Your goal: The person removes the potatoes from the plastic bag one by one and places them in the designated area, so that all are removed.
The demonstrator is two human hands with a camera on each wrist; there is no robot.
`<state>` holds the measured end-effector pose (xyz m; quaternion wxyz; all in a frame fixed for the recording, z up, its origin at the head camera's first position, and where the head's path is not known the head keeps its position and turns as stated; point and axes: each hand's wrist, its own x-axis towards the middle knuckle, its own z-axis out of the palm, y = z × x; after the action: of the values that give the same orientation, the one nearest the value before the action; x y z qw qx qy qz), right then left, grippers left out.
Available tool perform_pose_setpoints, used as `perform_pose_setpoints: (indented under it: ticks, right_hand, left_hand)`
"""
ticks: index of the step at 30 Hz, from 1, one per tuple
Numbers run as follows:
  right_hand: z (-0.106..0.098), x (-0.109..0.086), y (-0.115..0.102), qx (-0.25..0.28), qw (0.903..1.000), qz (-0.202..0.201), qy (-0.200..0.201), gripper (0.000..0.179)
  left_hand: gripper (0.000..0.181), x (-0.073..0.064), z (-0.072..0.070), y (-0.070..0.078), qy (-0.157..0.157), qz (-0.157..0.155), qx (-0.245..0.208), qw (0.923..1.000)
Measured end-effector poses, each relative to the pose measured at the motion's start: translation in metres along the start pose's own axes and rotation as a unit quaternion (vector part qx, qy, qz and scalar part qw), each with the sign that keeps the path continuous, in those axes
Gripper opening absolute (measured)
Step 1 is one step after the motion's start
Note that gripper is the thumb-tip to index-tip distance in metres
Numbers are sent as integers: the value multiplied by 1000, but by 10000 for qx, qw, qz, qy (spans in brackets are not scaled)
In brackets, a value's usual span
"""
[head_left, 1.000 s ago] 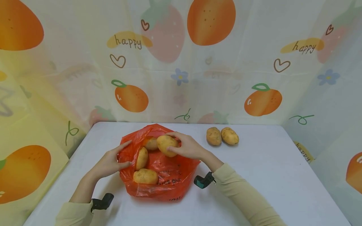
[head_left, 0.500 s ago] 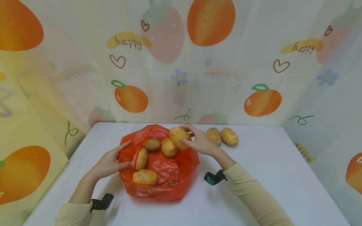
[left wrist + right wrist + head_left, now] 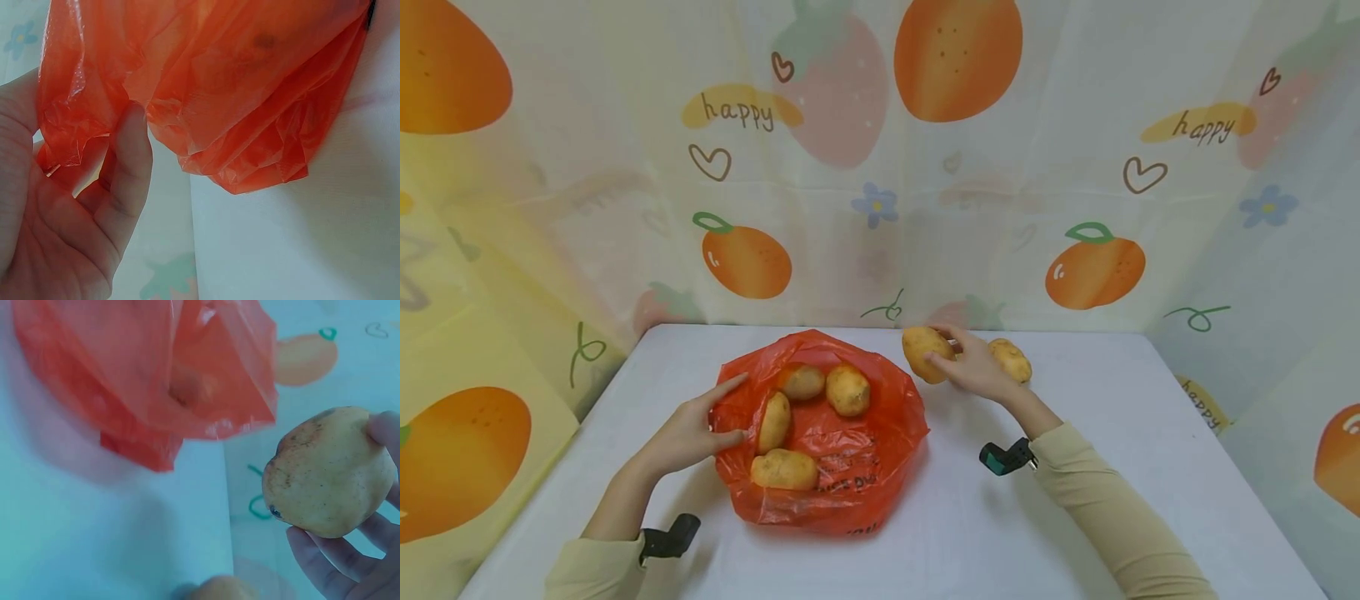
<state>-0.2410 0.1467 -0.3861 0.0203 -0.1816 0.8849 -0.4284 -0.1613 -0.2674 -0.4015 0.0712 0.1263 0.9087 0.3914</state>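
My left hand (image 3: 688, 432) holds the left rim of a red plastic bag (image 3: 891, 383), thumb and fingers on either side of the film in the left wrist view. The bag lies with its mouth wide, and several potatoes (image 3: 784, 469) show inside. Just past the bag's right rim, my right hand (image 3: 981, 371) grips another potato (image 3: 922, 354) between thumb and fingers, raised off the table. The right wrist view shows this potato (image 3: 331, 475) with dark marks at one end. One potato (image 3: 1011, 360) rests on the table behind the right hand; its neighbour is mostly hidden by that hand.
The white table (image 3: 1112, 467) runs back to a fruit-printed cloth (image 3: 955, 242), which hangs behind and along both sides. A black wrist camera (image 3: 672, 535) sticks out from the left wrist, and another (image 3: 1006, 457) from the right.
The right hand has carried its potato up and rightward out of the bag, uncovering another potato inside. It now covers one table potato. The left hand has stayed at the rim.
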Motion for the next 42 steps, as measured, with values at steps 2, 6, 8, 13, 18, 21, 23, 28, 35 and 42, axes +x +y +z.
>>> perform_pose_setpoints:
  ticks: [2, 6, 8, 13, 18, 21, 23, 28, 35, 42]
  right_hand:
    - [-5, -1, 4, 42, 10000, 0, 43, 51]
    - [-16, -4, 9, -143, 9996, 177, 154, 54]
    - [-20, -5, 11, -292, 9989, 263, 238, 55]
    - [-31, -6, 21, -546, 9970, 271, 469, 55]
    - [-42, -8, 30, -667, 9949, 312, 687, 53]
    - [-47, -9, 34, -711, 9935, 361, 816, 52]
    - [-51, -10, 38, -711, 9927, 357, 903, 52]
    - [-60, -11, 47, -758, 9894, 441, 1159, 52]
    - [-72, -17, 58, -816, 9841, 677, 1421, 57]
    - [-82, -22, 74, -887, 9780, 878, 1672, 58]
  left_hand:
    - [78, 1, 1, -1, 1, -32, 35, 10000]
    - [78, 2, 2, -2, -4, -49, 25, 10000]
    - [77, 2, 2, -2, -3, -42, 15, 10000]
    - [77, 2, 2, -2, 23, -44, 30, 10000]
    - [77, 1, 2, -2, 42, -36, 58, 10000]
    - [77, 0, 2, -1, 31, -39, 52, 10000]
    - [77, 0, 1, -1, 30, -42, 48, 10000]
    - [77, 0, 0, -2, 9, -53, 18, 10000]
    - [77, 0, 0, -3, -4, -48, 58, 10000]
    - [77, -2, -2, -1, 4, -11, 79, 10000]
